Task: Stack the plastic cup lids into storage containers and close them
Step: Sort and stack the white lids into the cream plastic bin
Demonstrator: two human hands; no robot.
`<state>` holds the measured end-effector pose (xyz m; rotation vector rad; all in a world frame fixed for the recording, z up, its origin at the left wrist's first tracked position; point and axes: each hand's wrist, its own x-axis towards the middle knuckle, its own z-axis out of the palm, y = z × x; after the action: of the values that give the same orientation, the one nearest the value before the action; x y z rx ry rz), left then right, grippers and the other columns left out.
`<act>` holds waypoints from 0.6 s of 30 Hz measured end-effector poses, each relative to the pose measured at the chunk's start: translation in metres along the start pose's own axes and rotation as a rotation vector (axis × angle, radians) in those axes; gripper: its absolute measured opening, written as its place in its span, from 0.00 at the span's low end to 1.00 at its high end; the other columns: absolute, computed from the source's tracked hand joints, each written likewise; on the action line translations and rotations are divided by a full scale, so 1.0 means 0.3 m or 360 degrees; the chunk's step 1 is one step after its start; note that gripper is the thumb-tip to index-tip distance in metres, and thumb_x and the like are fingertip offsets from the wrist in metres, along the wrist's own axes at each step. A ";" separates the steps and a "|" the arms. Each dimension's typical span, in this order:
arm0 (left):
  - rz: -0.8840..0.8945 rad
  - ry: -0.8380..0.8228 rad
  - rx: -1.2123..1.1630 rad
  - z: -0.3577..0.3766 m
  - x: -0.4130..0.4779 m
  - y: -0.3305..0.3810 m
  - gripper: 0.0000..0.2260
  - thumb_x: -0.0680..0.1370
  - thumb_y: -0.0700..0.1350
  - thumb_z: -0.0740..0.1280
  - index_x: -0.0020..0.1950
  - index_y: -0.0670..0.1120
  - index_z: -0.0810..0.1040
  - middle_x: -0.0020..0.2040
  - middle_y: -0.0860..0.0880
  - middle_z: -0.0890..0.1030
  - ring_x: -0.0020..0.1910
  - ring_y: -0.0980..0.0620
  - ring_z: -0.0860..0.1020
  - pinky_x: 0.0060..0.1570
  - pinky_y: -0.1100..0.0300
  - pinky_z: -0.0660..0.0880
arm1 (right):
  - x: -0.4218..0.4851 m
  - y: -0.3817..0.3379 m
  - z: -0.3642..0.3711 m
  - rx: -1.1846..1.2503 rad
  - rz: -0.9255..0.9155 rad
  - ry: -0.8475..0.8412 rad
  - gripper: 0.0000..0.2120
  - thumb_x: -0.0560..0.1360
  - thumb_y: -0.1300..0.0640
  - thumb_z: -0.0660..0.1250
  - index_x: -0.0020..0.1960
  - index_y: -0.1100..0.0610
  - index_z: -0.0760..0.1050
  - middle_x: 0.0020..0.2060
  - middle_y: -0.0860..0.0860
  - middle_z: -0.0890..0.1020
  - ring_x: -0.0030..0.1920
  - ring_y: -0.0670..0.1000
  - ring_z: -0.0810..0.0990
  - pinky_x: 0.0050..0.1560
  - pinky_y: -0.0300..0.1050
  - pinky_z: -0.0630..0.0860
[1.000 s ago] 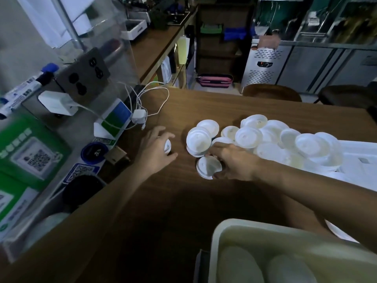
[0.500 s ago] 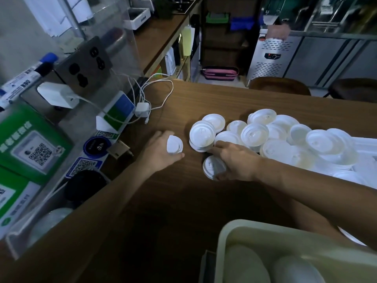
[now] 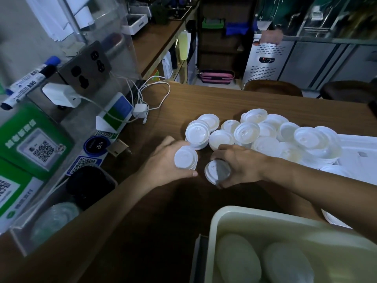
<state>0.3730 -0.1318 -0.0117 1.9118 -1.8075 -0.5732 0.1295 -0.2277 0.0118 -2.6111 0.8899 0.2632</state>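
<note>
Several white plastic cup lids lie in a loose pile on the wooden table. My left hand grips a short stack of white lids, tilted so the top face shows. My right hand grips another white lid just to the right of it, lifted at an angle near the table top. The two held lids are a small gap apart. A cream storage container stands at the bottom right with stacked lids lying inside it.
A flat white container lid lies under the pile at the right. At the left stand a clear acrylic box, QR code signs, a charger with white cables and a wall socket panel. Chairs stand beyond the far edge.
My left hand has lifted its lids off the table and brought them right, toward my right hand. My right hand has raised its lid from the table and tilted it.
</note>
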 end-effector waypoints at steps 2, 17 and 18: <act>0.0059 0.0015 -0.0026 -0.026 -0.021 0.032 0.40 0.64 0.61 0.84 0.73 0.61 0.73 0.61 0.59 0.71 0.63 0.57 0.74 0.62 0.55 0.72 | -0.037 -0.004 -0.022 0.0112 -0.0013 0.0093 0.31 0.63 0.33 0.78 0.61 0.42 0.73 0.53 0.40 0.74 0.55 0.46 0.76 0.56 0.51 0.78; 0.0651 -0.0105 -0.0132 -0.221 -0.279 0.370 0.42 0.62 0.55 0.85 0.70 0.46 0.72 0.63 0.57 0.77 0.61 0.57 0.78 0.57 0.78 0.70 | -0.588 -0.183 -0.162 0.0435 -0.0120 0.0787 0.25 0.66 0.41 0.82 0.59 0.42 0.77 0.55 0.38 0.80 0.54 0.45 0.80 0.49 0.43 0.79; 0.0666 -0.0107 -0.0127 -0.219 -0.295 0.391 0.42 0.62 0.54 0.86 0.70 0.46 0.72 0.64 0.56 0.77 0.60 0.56 0.78 0.58 0.78 0.70 | -0.625 -0.185 -0.156 0.0443 -0.0116 0.0804 0.25 0.66 0.41 0.82 0.59 0.42 0.77 0.55 0.38 0.80 0.54 0.46 0.80 0.48 0.42 0.79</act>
<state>0.3105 -0.0464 0.1095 1.4166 -2.1120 -0.5551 0.0198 -0.1026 0.1246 -2.4688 0.9029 -0.5267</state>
